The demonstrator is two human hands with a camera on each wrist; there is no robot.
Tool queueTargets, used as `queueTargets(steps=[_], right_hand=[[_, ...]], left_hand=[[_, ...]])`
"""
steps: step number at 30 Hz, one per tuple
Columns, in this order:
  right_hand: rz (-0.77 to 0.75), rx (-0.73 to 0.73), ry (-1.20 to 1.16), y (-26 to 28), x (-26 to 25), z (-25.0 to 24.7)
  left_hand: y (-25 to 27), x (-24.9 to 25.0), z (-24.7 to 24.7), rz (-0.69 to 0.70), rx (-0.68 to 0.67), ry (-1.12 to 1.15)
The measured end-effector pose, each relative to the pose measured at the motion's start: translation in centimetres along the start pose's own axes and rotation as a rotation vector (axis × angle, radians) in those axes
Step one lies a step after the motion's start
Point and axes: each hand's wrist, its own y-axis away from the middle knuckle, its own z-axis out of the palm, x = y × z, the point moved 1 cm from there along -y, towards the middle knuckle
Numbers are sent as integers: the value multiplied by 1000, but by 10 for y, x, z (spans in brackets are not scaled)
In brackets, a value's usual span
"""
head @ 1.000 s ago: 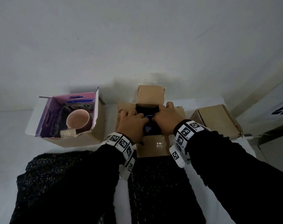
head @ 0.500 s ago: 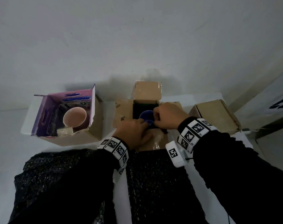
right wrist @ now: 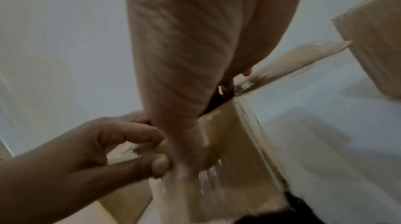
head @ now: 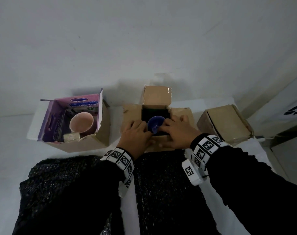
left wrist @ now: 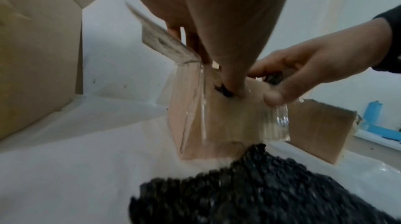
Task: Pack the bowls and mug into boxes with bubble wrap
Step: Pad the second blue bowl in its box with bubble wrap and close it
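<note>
Both my hands were at the near edge of the open brown cardboard box [head: 158, 107] in the middle of the white table [head: 12, 141]. The small glossy blue ceramic bowl [head: 155, 123] sat tilted inside it, on black lining, leaning toward 6 o'clock.

My left hand [head: 135, 133] had thumb and fingers curled, pinching the near taped flap and black wrap at the rim. My right hand [head: 176, 131] lay with fingers fairly straight over the same edge, thumb pressing the flap; holding nothing that I could see.

The pink ceramic bowl [head: 81, 122] stood in the purple printed carton [head: 47, 119] at 9 o'clock of me, unwrapped as far as I could tell. A shut brown cardboard box [head: 227, 124] sat at 3 o'clock. 2 black bubble-wrap sheets [head: 161, 192] lay under my forearms.

Risks, as I judged them:
- Blue bowl on its side; folding flaps down could press its rim against bare cardboard.
- Tucking wrap blind could leave 1 side unpadded.
- A tug on the flap could drag the light box toward the table's edge.
- Pink bowl could knock the carton wall if it were bumped.
</note>
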Motion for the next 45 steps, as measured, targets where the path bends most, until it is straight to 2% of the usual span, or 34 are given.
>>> queueTargets(steps=[2, 6, 12, 17, 23, 28, 31, 35, 38, 42, 45], right_hand=[[-21, 36, 18, 3, -2, 5], [-55, 208, 16, 7, -6, 13], [-71, 254, 139, 8, -8, 26], [-45, 417, 154, 16, -3, 26], [12, 380, 151, 15, -3, 28], [57, 373, 143, 12, -7, 28], [54, 378, 150, 13, -9, 30], [110, 419, 103, 21, -12, 33], [151, 414, 104, 26, -15, 32], [168, 403, 102, 25, -17, 33], [179, 370, 85, 25, -18, 36]], left_hand=[[2, 3, 8, 4, 47, -1], [6, 4, 13, 3, 85, 9], [1, 5, 14, 46, 77, 101], [-8, 5, 7, 94, 22, 45], [-5, -3, 8, 166, -26, 163], [-5, 2, 10, 92, -30, 143], [-2, 10, 6, 72, 22, 65], [-3, 17, 4, -30, -10, -59], [-2, 18, 6, -24, -6, -133], [-2, 22, -2, -87, -158, -182], [-9, 25, -10, -209, -179, -229]])
